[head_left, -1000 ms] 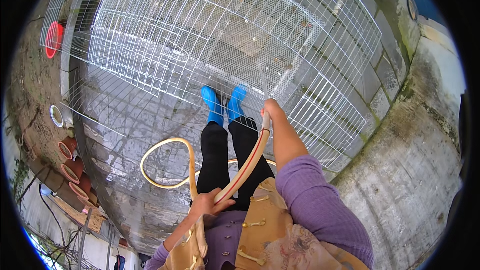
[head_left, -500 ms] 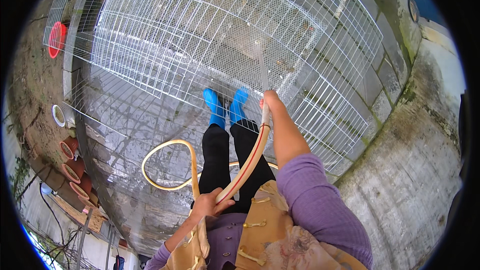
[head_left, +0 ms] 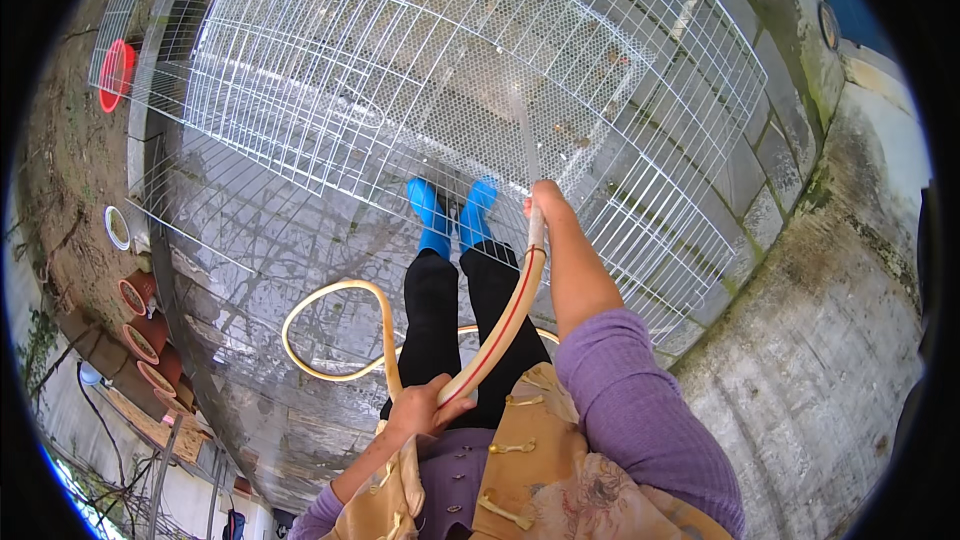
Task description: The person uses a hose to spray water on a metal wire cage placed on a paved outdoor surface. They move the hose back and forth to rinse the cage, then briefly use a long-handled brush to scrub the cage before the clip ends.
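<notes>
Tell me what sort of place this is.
Probably an outdoor yard, perhaps where animals are kept: white wire mesh cage panels lie on wet concrete ground, a mossy stone wall runs alongside, and clay pots edge bare soil.

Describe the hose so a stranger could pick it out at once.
Start at the big white wire cage panels lying on the wet concrete. In front of them stand blue boots; the hose runs between both hands beside them. It is the only long, cream, looping tube, marked with a red stripe.

1. The hose (head_left: 500, 325) is cream with a thin red stripe.
2. The boots (head_left: 452, 212) are bright blue.
3. The wire mesh panel (head_left: 420, 70) is white, in a square grid.
4. The sleeve (head_left: 640, 410) is purple.
5. The basin (head_left: 116, 74) is red.
</notes>
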A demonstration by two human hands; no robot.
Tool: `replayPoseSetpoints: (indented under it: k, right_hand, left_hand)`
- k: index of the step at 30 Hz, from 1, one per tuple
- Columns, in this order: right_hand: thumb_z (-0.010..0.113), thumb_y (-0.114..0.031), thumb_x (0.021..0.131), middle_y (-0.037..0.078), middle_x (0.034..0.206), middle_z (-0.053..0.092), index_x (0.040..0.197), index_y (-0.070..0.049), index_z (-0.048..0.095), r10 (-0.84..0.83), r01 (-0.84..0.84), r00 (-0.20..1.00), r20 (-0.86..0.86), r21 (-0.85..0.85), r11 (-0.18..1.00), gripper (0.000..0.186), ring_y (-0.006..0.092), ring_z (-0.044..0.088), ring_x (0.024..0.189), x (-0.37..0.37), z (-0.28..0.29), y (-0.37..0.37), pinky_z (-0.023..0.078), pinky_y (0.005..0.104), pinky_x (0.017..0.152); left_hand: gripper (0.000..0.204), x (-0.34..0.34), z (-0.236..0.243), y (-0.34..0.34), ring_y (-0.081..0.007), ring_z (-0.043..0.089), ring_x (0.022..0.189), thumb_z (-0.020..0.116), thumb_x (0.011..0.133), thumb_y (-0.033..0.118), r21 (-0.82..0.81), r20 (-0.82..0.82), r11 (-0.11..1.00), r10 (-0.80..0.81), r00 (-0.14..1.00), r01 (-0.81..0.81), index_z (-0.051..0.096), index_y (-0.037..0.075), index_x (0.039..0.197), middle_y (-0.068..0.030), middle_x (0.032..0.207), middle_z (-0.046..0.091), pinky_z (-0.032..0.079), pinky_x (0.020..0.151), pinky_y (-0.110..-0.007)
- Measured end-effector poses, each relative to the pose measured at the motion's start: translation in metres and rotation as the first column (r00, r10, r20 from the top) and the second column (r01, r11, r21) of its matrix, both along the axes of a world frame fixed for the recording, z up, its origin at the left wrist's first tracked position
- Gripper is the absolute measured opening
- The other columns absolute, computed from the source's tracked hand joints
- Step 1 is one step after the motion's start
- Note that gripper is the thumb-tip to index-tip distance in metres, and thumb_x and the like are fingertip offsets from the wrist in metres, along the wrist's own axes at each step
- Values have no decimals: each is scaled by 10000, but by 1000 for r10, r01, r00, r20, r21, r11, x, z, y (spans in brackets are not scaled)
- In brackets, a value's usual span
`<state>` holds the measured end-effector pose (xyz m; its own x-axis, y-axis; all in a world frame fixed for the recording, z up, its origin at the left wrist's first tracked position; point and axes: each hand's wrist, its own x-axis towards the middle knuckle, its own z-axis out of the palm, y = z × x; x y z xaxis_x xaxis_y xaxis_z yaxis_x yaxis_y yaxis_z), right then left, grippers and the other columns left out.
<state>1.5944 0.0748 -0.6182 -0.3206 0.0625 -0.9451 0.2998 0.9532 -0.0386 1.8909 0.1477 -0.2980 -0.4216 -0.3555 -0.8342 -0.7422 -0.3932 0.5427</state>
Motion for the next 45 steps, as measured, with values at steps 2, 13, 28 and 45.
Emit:
replayPoseSetpoints:
  k: [2, 13, 28, 45]
  right_hand:
    - [362, -137, 891, 157, 709, 552, 1029, 51, 485, -32, 32, 999, -21, -23, 999, 264, 231, 571, 532, -3, 1, 1, 522, 350, 442]
    - [333, -122, 883, 144, 678, 530, 1083, 47, 447, -82, 81, 995, -55, -24, 996, 285, 221, 538, 496, -15, -7, -1, 497, 358, 414]
    - [320, -109, 881, 161, 729, 531, 1107, 34, 432, -74, 74, 997, -33, 9, 997, 290, 223, 540, 512, -12, -7, 10, 496, 347, 425]
    - [349, -134, 902, 153, 685, 538, 1061, 35, 459, -104, 100, 989, -107, -44, 994, 257, 236, 554, 509, -24, -8, -9, 506, 375, 426]
  left_hand:
    - [454, -2, 1, -6, -380, 597, 612, 605, 801, 525, 8, 6, 1000, 24, 1000, -24, 562, 80, 878, -164, 605, 576, 451, 516, -442]
    - [427, -3, -5, -15, -395, 550, 623, 629, 806, 479, 20, 13, 998, 63, 998, -63, 573, 63, 882, -171, 623, 544, 435, 538, -405]
    - [408, -1, -3, -23, -413, 533, 623, 646, 805, 448, 15, -13, 999, 39, 999, -39, 560, 53, 861, -181, 624, 527, 422, 525, -406]
    - [406, 3, -11, -29, -398, 538, 607, 642, 809, 445, -50, -2, 996, 76, 997, -76, 565, 48, 843, -179, 612, 522, 420, 517, -388]
